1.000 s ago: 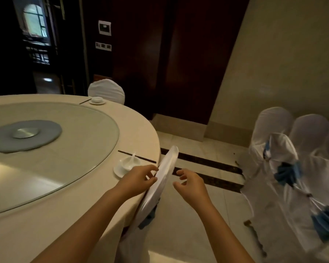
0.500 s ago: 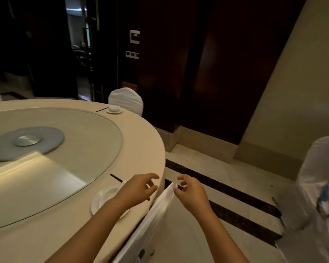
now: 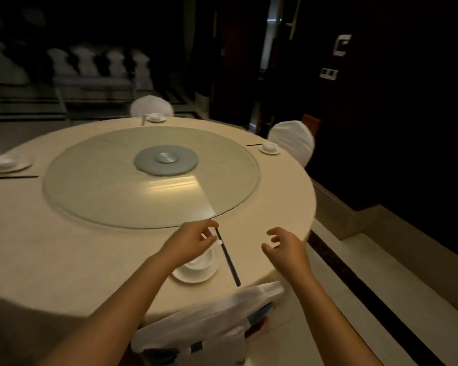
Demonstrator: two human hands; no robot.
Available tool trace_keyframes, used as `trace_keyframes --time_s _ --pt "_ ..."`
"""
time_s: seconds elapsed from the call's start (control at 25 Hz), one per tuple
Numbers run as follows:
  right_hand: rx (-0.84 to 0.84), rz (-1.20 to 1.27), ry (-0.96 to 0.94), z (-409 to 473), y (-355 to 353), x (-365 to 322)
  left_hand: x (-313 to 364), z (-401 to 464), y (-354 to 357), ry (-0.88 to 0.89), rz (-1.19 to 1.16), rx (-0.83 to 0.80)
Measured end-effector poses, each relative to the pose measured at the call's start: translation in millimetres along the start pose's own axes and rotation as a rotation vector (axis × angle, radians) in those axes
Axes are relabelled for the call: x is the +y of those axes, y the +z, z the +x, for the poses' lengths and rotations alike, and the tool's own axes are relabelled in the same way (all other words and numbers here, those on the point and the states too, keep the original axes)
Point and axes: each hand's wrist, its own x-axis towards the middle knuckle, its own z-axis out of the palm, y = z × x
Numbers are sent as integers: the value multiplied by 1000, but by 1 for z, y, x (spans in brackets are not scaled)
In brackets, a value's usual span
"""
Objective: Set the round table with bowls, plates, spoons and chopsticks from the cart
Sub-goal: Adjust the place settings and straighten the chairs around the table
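Observation:
The round cream table (image 3: 64,249) carries a glass turntable (image 3: 148,178). Right in front of me lies a place setting: a white plate (image 3: 196,274) with a white bowl (image 3: 202,260) and spoon on it, and dark chopsticks (image 3: 228,257) to its right. My left hand (image 3: 191,243) hovers over the bowl, fingers apart, holding nothing. My right hand (image 3: 283,249) floats open above the table edge, right of the chopsticks. More settings sit at the far right (image 3: 269,147), the far side (image 3: 156,118) and the left (image 3: 8,165).
A white-covered chair (image 3: 212,318) with a blue sash stands tucked against the table just below my hands. Two other covered chairs (image 3: 292,142) stand at the far rim. Dark wood doors and a tiled floor with black stripes (image 3: 368,294) lie to the right.
Both hands have let go of the chair's back and risen over the table. My view swung left, so the whole table and turntable now show.

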Motion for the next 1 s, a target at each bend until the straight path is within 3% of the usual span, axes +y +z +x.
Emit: trace_keyframes --time_s 0.16,0.44,0.88,1.0 --pt "-90 6 -62 47 17 7 -39 5 -17 -205 -27 194" --pt "-217 -40 20 131 77 31 -126 48 -6 -446 -81 319" --pt "-454 -152 145 191 184 72 -214 88 63 -877 -161 110" --pt "-496 -138 191 194 208 82 -227 82 87 -1027 -236 119"
